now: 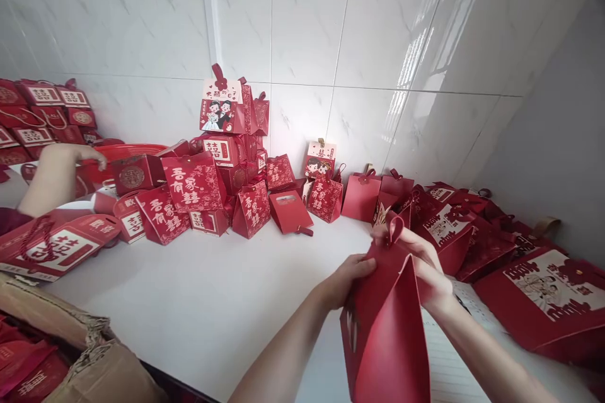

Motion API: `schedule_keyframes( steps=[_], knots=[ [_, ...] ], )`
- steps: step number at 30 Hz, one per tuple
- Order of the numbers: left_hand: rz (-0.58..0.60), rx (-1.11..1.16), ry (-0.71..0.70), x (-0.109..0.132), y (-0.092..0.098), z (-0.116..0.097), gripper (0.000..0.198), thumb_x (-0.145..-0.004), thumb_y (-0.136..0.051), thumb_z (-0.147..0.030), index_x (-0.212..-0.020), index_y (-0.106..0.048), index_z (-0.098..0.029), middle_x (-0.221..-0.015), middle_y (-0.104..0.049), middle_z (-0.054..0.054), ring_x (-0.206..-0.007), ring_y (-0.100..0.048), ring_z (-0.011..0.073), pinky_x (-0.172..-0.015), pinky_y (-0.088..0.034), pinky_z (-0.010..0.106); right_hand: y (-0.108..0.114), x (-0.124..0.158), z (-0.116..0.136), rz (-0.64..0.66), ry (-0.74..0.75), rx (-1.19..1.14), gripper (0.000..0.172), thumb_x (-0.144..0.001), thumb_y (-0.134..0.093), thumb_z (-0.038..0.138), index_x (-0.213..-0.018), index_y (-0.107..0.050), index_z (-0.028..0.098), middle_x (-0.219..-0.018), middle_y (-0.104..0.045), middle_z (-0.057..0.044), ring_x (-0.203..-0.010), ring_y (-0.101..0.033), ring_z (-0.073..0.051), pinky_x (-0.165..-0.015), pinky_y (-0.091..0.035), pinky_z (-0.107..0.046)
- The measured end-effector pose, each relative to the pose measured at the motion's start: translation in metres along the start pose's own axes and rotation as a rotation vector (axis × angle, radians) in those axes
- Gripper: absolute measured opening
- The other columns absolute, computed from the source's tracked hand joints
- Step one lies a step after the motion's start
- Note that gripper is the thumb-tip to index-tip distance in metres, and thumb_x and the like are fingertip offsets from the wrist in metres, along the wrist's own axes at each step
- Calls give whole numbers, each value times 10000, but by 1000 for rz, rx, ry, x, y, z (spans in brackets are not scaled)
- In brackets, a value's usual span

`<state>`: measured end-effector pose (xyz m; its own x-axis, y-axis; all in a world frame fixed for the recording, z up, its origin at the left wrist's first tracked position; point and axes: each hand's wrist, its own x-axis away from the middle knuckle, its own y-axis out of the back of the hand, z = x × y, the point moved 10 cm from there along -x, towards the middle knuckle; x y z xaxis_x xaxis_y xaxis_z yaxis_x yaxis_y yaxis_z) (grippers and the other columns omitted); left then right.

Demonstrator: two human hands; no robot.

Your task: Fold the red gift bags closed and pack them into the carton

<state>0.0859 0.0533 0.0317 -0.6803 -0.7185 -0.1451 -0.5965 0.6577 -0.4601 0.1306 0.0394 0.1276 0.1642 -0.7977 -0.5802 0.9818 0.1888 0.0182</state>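
Observation:
Both hands hold a tall red paper gift box (392, 334) upright above the front right of the table. My left hand (347, 278) grips its left side near the top, thumb lying on the panel. Around the upper right edge, by the red ribbon loop (396, 230), is my right hand (428, 267), slightly blurred, with part of its fingers behind the box. One side of the box faces me as a smooth folded-in panel. Just beyond stand a plain red box (361, 196) and a patterned red box (325, 198).
Red gift boxes (193, 182) stand piled along the tiled wall. More boxes (553, 289) lie at right beside a lined paper (460, 346). At left are another person's arm (51, 176), a red basket (125, 151) and an opened cardboard carton (104, 371) on the near side.

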Motion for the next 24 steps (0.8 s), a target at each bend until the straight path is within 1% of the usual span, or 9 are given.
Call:
schedule_keyframes(
  steps=[2, 4, 7, 9, 10, 13, 16, 21, 24],
  knots=[
    [-117, -45, -101, 1, 15, -16, 591, -552, -765, -582, -876, -650, -102, -787, -668, 96, -692, -626, 215, -681, -474, 316, 21, 5, -5, -150, -53, 92, 329, -743, -675, 439, -1013, -683, 253, -987, -663, -61, -875, -628, -247, -731, -532, -329],
    [-290, -114, -269, 7, 33, -40, 513, -578, -783, -499, -889, -648, -114, -806, -672, 78, -706, -627, 200, -680, -480, 292, 41, 11, -9, -270, -88, 116, 313, -819, -608, 457, -1049, -679, 256, -1093, -656, -71, -1026, -602, -265, -867, -507, -381],
    [-653, -272, -514, 29, 64, -74, 388, -660, -728, -437, -895, -633, -143, -840, -670, 59, -749, -626, 190, -678, -486, 273, 63, 21, -15, -352, -33, 45, 350, -902, -474, 481, -1006, -690, 227, -1108, -657, -90, -1084, -584, -265, -965, -456, -444],
    [-863, -441, -562, 42, 80, -81, 333, -700, -690, -405, -914, -617, -160, -881, -669, 61, -795, -628, 195, -699, -486, 276, 74, 32, -26, -389, -18, 82, 324, -896, -498, 465, -999, -685, 222, -1111, -654, -87, -1092, -579, -262, -983, -442, -457],
    [-911, -530, -543, 42, 84, -79, 313, -706, -683, -386, -918, -613, -166, -892, -669, 63, -814, -629, 200, -709, -485, 279, 78, 38, -35, -402, -50, 142, 307, -881, -531, 461, -1002, -679, 221, -1121, -648, -87, -1098, -572, -266, -981, -442, -464],
    [-879, -682, -434, 30, 91, -64, 279, -702, -680, -354, -910, -619, -177, -882, -677, 65, -821, -635, 210, -707, -485, 285, 83, 54, -67, -410, -190, 299, 354, -818, -594, 513, -992, -662, 212, -1136, -630, -102, -1076, -572, -293, -947, -455, -504],
    [-791, -695, -397, 20, 88, -54, 276, -709, -677, -362, -905, -626, -175, -876, -682, 62, -814, -639, 207, -707, -489, 283, 81, 60, -77, -409, -183, 375, 365, -811, -591, 521, -993, -634, 209, -1137, -608, -110, -1081, -563, -284, -921, -476, -490],
    [-624, -684, -343, 9, 72, -46, 331, -712, -680, -405, -930, -629, -162, -886, -680, 61, -816, -638, 202, -702, -503, 275, 76, 59, -44, -442, 75, 540, 224, -888, -544, 379, -1057, -568, 234, -1148, -550, -98, -1132, -511, -242, -926, -477, -457],
    [-597, -694, -333, 6, 69, -43, 351, -710, -681, -408, -950, -629, -157, -906, -684, 66, -834, -639, 208, -730, -506, 288, 65, 55, -23, -402, 220, 682, 223, -899, -544, 301, -1113, -531, 241, -1159, -536, -96, -1124, -510, -240, -947, -450, -465]
  ],
)
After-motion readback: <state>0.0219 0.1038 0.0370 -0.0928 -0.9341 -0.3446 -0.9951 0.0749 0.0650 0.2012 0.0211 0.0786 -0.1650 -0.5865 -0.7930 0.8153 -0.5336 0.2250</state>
